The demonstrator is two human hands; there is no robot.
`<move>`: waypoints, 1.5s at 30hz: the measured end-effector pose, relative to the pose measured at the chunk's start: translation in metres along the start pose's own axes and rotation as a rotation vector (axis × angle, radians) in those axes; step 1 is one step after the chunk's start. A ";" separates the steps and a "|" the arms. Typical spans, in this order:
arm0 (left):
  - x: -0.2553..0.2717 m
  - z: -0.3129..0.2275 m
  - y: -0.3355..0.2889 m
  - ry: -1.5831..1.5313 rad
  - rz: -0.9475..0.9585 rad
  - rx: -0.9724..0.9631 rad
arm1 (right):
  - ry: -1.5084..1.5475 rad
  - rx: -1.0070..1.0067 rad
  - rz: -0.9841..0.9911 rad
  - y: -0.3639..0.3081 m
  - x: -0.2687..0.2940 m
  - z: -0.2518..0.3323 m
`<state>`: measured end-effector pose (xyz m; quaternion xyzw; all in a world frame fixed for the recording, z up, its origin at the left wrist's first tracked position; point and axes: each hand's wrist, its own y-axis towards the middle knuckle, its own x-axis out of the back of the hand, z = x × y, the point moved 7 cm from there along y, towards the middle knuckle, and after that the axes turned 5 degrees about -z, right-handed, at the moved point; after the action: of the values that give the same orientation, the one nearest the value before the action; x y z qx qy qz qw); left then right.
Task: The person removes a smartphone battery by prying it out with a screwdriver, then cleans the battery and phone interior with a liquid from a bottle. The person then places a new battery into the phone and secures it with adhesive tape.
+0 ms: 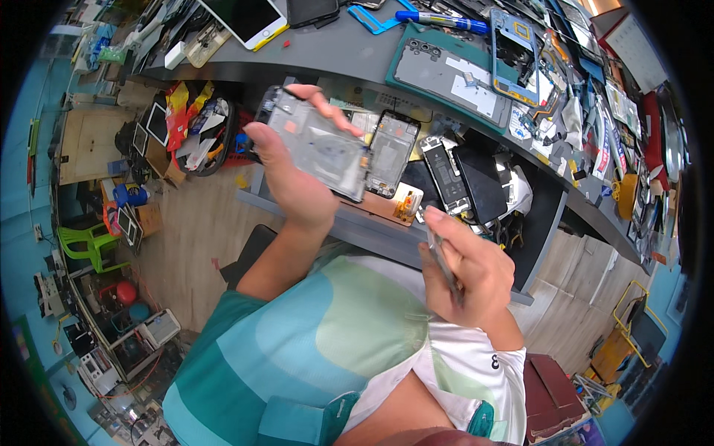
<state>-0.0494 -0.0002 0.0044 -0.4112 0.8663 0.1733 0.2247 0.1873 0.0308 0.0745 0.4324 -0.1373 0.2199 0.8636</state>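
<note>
My left hand (303, 186) is raised over the open drawer (357, 232), gripping a silvery-grey phone frame (316, 145) by its edges between thumb and fingers. The frame's inner face, with a small pinkish square, shows upward. To its right, my right hand (476, 271) is closed around a slim metal tool, probably tweezers (444, 271), apart from the frame. Just beyond the hands, the drawer holds another phone frame (393, 156), an opened phone with a black battery (448, 175) and a dark flat panel (480, 182). A gold-coloured flex piece (407, 204) lies near the tweezers' tip.
Above the drawer, the grey desk (327, 56) carries a teal mat (398, 67), a grey phone back (450, 78), a blue phone frame (515, 59), a blue marker (446, 21) and a white phone (249, 21). A filled bin (227, 141) stands left. Parts crowd the right.
</note>
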 end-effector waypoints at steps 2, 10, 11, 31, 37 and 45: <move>-0.014 0.004 -0.005 -0.097 0.074 0.009 | 0.100 -0.139 -0.034 -0.004 0.002 -0.018; -0.022 0.029 -0.004 -0.385 0.229 0.333 | 0.378 -1.069 -0.236 -0.026 0.039 -0.089; -0.024 0.030 -0.007 -0.390 0.236 0.361 | 0.431 -1.097 -0.237 -0.029 0.045 -0.101; -0.073 0.060 -0.029 -0.585 0.427 0.650 | -0.232 -0.834 -0.203 0.054 0.181 -0.269; -0.077 0.059 -0.028 -0.545 0.419 0.640 | -0.829 -0.566 -0.112 0.072 0.174 -0.253; -0.085 0.062 -0.027 -0.476 0.440 0.643 | -1.100 -0.372 -0.091 0.078 0.146 -0.183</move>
<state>0.0344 0.0674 -0.0056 -0.0754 0.8671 0.0291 0.4915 0.2833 0.2581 0.0829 0.3294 -0.5835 -0.1021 0.7352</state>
